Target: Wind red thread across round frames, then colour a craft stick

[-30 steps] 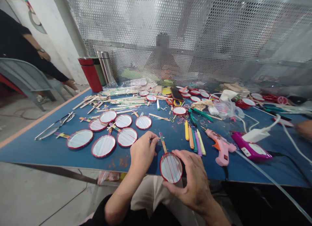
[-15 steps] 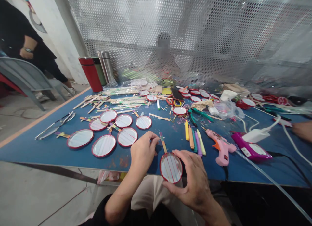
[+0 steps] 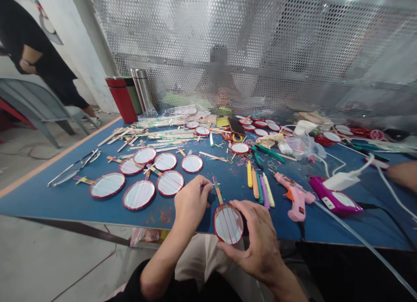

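My right hand (image 3: 259,239) grips the round rim of a small craft banjo (image 3: 228,224), thumb below and fingers along its right side. This banjo has a whitish disc, a red rim, thin lines like strings across its face and a coloured stick neck pointing away from me. Just left of the neck's tip, my left hand (image 3: 193,202) is closed in a pinch; what lies between its fingertips is too small to make out. Several similar banjos, one of them nearest my left hand (image 3: 170,183), lie on the blue table to the left.
Markers (image 3: 259,185) and a pink glue gun (image 3: 296,195) lie to the right, by a purple power strip (image 3: 335,198) with cables. Wooden sticks (image 3: 127,136), scissors (image 3: 76,167) and bottles (image 3: 122,99) sit further left. Another person's hand (image 3: 404,174) shows at the right edge.
Both my hands and the held banjo stay almost still. The person standing at the far left has shifted slightly, and the hand at the right edge has moved a little inward.
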`<move>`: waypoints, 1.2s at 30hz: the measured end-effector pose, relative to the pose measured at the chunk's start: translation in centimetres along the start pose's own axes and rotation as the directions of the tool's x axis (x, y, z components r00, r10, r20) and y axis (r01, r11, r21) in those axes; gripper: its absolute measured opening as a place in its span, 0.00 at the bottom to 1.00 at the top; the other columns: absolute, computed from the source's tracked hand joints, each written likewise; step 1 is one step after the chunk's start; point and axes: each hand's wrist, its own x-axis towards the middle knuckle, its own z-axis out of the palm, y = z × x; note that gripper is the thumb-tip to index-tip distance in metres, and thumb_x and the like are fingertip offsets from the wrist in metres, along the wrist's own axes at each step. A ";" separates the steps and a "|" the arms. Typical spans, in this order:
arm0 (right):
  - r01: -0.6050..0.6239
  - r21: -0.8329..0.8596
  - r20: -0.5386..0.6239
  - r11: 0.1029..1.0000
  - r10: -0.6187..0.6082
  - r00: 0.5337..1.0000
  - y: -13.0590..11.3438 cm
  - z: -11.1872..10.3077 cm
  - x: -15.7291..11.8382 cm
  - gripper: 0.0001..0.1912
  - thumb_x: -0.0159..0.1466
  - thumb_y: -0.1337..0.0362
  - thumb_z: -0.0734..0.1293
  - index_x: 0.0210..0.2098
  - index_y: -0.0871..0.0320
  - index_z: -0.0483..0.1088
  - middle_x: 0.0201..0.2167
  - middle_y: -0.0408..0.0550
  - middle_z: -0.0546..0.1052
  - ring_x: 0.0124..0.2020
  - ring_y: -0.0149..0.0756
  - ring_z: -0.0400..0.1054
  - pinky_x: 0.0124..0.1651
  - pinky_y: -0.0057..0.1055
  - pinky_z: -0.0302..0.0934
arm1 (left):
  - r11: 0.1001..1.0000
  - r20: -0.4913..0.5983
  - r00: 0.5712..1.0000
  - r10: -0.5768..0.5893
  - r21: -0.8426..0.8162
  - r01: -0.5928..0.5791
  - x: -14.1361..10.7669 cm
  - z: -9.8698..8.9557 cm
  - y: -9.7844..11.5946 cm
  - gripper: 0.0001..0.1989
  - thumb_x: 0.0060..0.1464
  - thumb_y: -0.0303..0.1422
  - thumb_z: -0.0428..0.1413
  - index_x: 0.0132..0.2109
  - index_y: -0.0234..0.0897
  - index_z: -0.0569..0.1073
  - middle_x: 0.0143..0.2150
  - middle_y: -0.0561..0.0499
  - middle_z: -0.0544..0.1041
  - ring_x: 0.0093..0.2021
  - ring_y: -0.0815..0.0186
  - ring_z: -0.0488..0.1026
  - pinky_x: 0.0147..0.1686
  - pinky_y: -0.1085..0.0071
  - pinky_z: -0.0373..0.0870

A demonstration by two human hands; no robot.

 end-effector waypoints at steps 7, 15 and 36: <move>-0.003 0.008 0.000 1.000 0.003 1.000 0.1 0.0 0.1 0.39 0.53 0.52 0.72 0.56 0.65 0.57 0.46 0.59 0.71 0.48 0.51 0.64 0.49 0.49 0.59 | 1.000 -0.003 1.000 0.011 0.002 -0.011 0.0 0.1 -0.1 0.08 0.58 0.36 0.49 0.34 0.44 0.72 0.15 0.60 0.72 0.25 0.67 0.75 0.28 0.75 0.57; -0.007 0.007 0.010 1.000 0.007 1.000 0.1 -0.1 0.0 0.39 0.53 0.52 0.72 0.57 0.64 0.57 0.46 0.59 0.70 0.48 0.51 0.64 0.49 0.49 0.59 | 1.000 -0.008 1.000 0.016 0.004 -0.016 0.0 0.1 -0.1 0.08 0.58 0.36 0.49 0.34 0.44 0.72 0.15 0.60 0.72 0.25 0.67 0.75 0.28 0.75 0.57; -0.001 0.004 0.001 1.000 0.001 1.000 0.0 -0.1 0.0 0.38 0.53 0.52 0.71 0.57 0.64 0.57 0.46 0.59 0.71 0.48 0.51 0.65 0.48 0.50 0.60 | 1.000 -0.008 1.000 0.011 0.008 -0.011 0.1 0.0 -0.1 0.08 0.58 0.36 0.49 0.34 0.44 0.71 0.16 0.60 0.73 0.25 0.66 0.75 0.29 0.74 0.58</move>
